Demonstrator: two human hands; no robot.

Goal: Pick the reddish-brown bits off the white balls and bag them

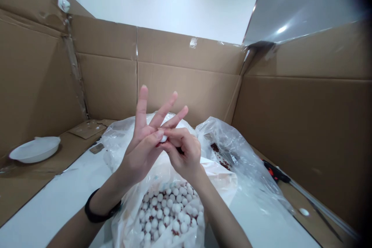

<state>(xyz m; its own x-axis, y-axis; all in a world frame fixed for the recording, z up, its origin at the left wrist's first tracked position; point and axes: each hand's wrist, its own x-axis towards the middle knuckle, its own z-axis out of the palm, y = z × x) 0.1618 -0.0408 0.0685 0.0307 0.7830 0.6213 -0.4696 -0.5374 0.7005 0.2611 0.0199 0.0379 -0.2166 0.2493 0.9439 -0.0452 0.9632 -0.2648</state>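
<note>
A small white ball (163, 138) is pinched between my two hands above an open plastic bag. My left hand (142, 147) holds it with the thumb against a finger, and its other three fingers are spread upward. From the right, my right hand (184, 153) grips at the same ball with thumb and index finger; a bit of dark red shows beside it. Below my hands, the clear bag (122, 217) holds several white balls (166, 211) mixed with small reddish-brown pieces.
Cardboard walls (186, 81) surround the white table (72, 201). A white dish (36, 150) lies at left. Behind right, a clear bag (247, 170) holds reddish-brown pieces (223, 161). A black-and-red handled tool (276, 172) and a white ball (303, 212) lie at right.
</note>
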